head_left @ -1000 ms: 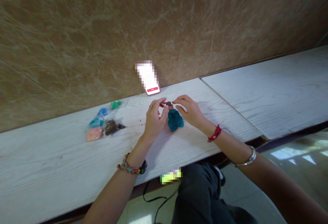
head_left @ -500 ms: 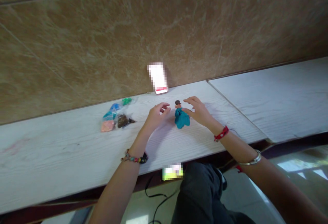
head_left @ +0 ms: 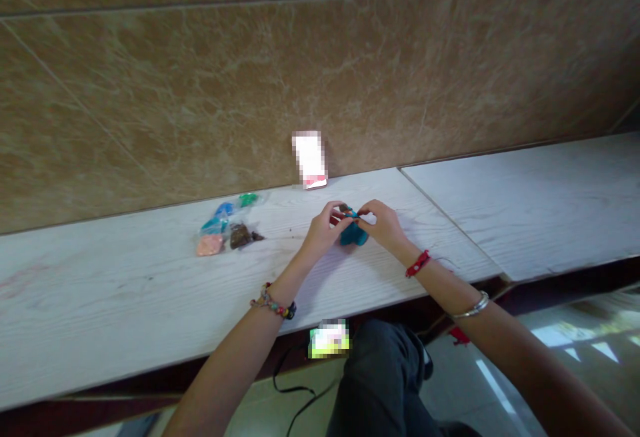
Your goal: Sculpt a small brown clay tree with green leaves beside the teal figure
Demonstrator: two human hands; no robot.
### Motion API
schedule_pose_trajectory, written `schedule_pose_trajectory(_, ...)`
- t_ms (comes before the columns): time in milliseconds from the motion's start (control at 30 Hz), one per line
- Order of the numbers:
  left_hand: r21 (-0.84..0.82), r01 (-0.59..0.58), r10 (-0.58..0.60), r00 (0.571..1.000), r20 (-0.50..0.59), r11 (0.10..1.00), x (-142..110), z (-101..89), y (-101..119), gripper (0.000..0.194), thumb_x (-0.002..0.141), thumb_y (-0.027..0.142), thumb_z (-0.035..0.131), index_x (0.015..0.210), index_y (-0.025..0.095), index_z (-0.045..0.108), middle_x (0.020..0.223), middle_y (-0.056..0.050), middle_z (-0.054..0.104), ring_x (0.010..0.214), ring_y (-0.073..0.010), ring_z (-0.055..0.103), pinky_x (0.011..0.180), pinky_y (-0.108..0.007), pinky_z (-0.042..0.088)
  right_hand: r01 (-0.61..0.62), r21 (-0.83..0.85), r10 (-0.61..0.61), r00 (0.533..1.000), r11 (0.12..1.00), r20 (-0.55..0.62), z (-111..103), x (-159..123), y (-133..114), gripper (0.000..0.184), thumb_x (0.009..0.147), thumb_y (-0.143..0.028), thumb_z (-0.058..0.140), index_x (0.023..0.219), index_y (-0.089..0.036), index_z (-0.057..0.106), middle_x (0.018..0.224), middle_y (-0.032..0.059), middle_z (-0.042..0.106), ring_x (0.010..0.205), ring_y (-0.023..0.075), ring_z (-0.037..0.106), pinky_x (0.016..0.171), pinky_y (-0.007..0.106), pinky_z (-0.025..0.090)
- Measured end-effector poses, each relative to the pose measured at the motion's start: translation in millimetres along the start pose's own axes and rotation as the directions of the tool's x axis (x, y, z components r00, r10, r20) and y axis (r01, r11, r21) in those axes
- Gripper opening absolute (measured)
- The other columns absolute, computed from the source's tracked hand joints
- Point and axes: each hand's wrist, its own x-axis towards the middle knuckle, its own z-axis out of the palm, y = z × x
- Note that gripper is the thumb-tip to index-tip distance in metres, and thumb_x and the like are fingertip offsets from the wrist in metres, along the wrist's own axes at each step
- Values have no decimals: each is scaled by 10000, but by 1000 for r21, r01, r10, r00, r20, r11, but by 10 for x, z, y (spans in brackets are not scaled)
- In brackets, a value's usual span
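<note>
A small clay figure (head_left: pixel 354 235) with a teal skirt and a brown-topped head lies on the white wood-grain tabletop. From its left side, my left hand (head_left: pixel 326 227) closes thumb and fingers on its upper body. My right hand (head_left: pixel 380 224) pinches the same part from the right, its fingertips meeting those of the left near the figure's chest. Fingers hide most of the head and torso; the skirt shows below them.
Left of my hands lie bags of clay: pink (head_left: pixel 210 244), brown (head_left: pixel 240 236), blue (head_left: pixel 225 209) and green (head_left: pixel 247 199). A phone-like device (head_left: pixel 310 159), its screen blurred, leans on the tiled wall (head_left: pixel 200 104). Another blurred screen (head_left: pixel 329 340) sits below the table's front edge.
Both hands have come inward from either side of the figure and closed on its upper body. The view has shifted slightly.
</note>
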Motion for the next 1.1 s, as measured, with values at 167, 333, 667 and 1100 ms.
schedule_pose_trajectory(167,-24,20,-23,994,-105,1000,2,-8,28,380,682,296,634,977,197,417,809,-8,608,700,-117,582,609,-233,446,138,-2,-138,990,990,-11,-17,-38,-39,134,662,-177,651,787,-167,607,843,58,599,805,184,566,701,319,454)
schedule_pose_trajectory(333,16,8,-6,990,-143,1000,9,-33,21,366,653,316,650,902,190,413,731,15,565,646,-105,558,596,-230,440,156,91,-158,987,983,9,-30,-35,-15,63,675,-171,646,735,-180,628,831,46,595,778,159,578,710,303,463)
schedule_pose_trajectory(667,225,78,-63,995,-71,971,-19,5,-19,353,676,335,631,920,186,425,795,-12,578,649,-121,579,616,-262,462,-179,315,199,979,932,-32,56,109,172,136,705,-155,516,830,-184,558,916,56,579,749,137,568,639,297,492)
schedule_pose_trajectory(1100,336,-15,17,1000,-4,942,12,128,7,471,641,295,682,1000,206,391,934,-76,631,850,-216,609,738,-365,466,-144,400,48,970,905,240,14,175,232,387,689,-185,554,1076,-186,551,1063,81,596,994,192,552,677,293,504)
